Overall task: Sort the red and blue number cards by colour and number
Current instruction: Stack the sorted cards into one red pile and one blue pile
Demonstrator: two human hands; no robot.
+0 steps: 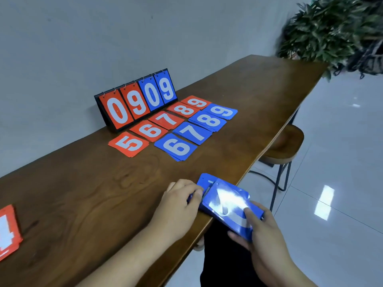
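On the wooden table (pixel 87 199) lie two rows of number cards. The red row reads 5 (pixel 128 143), 6 (pixel 149 131), 7 (pixel 166 119), 8 (pixel 182 109), 9 (pixel 196 102). Beside it, nearer the table edge, the blue row reads 6 (pixel 176 147), 7 (pixel 193 132), 8 (pixel 208 121), 9 (pixel 222 111). A stack of blue cards (pixel 226 206) hangs over the table's near edge. My right hand (pixel 261 235) grips its near end, thumb on the glossy top card. My left hand (pixel 180 201) pinches the stack's left edge. The top card's number is washed out by glare.
A standing flip scoreboard (pixel 135 102) showing red 0 9 and blue 0 9 stands behind the rows by the wall. A stack of red cards (pixel 8 233) lies at the far left. A round stool (pixel 284 146) and a potted plant (pixel 335 32) are to the right.
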